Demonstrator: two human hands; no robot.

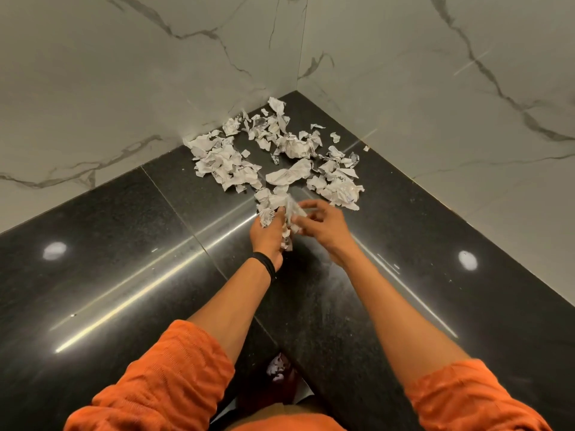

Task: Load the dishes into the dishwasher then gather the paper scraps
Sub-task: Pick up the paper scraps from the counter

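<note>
- Step in hand, as I judge it: the second half of the task, gathering paper. No dishes or dishwasher are in view.
- The paper scraps (292,147) lie strewn on the black desk (124,244), in the corner where two marble walls (124,73) meet, at 12 o'clock from the hands.
- The left hand (267,234) has its fingers curled round a bunch of scraps (272,208), held just above the desk at the near edge of the litter.
- The right hand (320,225) is just beside it at 3 o'clock, with its fingers reaching into the same bunch. It is blurred, so I cannot tell whether it pinches a piece or only touches.
- The next move probably calls for reaching on toward 12 o'clock for the one large crumpled piece (289,174), the nearest, while the left hand keeps its bunch tight so nothing drops.
- Count: two hands and one dark wristband (266,264), worn on the left wrist.
- The loose scraps are too many to count singly. They fall into about three clusters, at 10, 12 and 2 o'clock from the large piece, plus a few strays near the right wall.
</note>
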